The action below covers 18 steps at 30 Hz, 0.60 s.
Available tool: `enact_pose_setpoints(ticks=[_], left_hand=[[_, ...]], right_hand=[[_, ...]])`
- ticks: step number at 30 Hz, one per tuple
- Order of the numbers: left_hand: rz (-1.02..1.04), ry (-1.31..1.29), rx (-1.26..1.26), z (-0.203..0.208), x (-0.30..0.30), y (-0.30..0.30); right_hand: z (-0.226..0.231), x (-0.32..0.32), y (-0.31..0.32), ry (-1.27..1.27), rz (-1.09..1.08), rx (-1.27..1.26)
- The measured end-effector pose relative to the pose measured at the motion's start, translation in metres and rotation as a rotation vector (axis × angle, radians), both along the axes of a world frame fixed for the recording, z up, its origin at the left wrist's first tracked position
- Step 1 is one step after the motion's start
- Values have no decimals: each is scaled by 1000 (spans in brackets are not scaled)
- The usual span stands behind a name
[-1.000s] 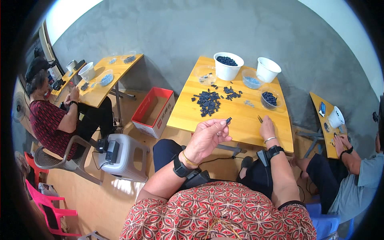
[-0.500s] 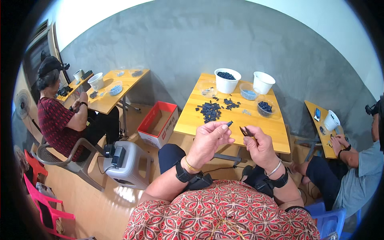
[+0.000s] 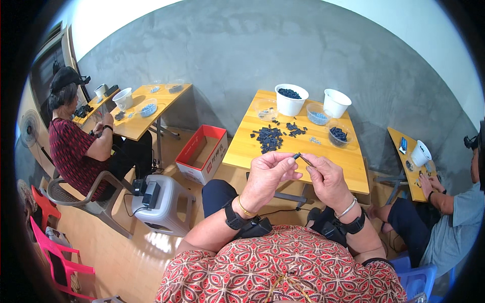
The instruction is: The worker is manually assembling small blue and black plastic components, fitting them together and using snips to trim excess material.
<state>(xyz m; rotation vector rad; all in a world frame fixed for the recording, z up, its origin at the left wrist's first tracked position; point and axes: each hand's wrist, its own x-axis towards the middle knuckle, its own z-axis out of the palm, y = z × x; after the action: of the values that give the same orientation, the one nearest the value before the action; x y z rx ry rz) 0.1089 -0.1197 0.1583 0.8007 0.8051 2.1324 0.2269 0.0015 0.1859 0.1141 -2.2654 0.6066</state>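
At frame centre, the left hand (image 3: 268, 177) pinched a small, dark plastic piece (image 3: 296, 156); the right hand (image 3: 328, 179) was clamped on apparently slim, dark metal tweezers (image 3: 306, 160), tips near it; steady left fingertips and small tweezer movements suited this.

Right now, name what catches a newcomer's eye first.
Probably the left hand, pinching a small dark part beside the right hand, at the yellow table. Beyond them lies a heap of dark pieces; left of the table stands an open red and white box.
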Motion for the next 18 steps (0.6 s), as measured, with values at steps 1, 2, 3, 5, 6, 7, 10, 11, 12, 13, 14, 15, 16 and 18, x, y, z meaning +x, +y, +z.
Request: enact_pose_setpoints(ticks=[1,2,3,5,6,7,10,11,12,13,14,15,16,18], left_hand=[[6,6,-7,0,0,0],[8,6,-5,-1,0,0],[43,53,-6,-2,0,0],[80,99,-7,-2,0,0],[140,173,-43,-1,1,-1],[199,248,-79,0,2,-1],[238,361,-132,0,-3,-1],[237,361,-133,-1,-3,0],[249,379,-137,-1,-3,0],[260,398,-142,-1,-2,1],[262,399,-143,0,-1,1],[265,384,-133,0,0,3],[268,369,-122,0,1,4],[260,385,-148,1,0,4]], right_hand=[[0,0,0,0,1,2],[0,0,0,-3,-4,3],[0,0,0,-6,-10,4],[0,1,-2,-31,-21,20],[0,2,-2,-55,-37,33],[0,2,-2,-57,-38,34],[1,1,-3,-41,-66,106],[3,2,-5,-89,-62,19],[5,2,-6,-136,-55,-68],[4,1,-5,-135,-53,-68],[2,-2,-1,-93,-7,-6],[1,-4,0,-51,38,57],[1,-3,1,-51,38,56],[0,-3,2,-78,-36,111]])
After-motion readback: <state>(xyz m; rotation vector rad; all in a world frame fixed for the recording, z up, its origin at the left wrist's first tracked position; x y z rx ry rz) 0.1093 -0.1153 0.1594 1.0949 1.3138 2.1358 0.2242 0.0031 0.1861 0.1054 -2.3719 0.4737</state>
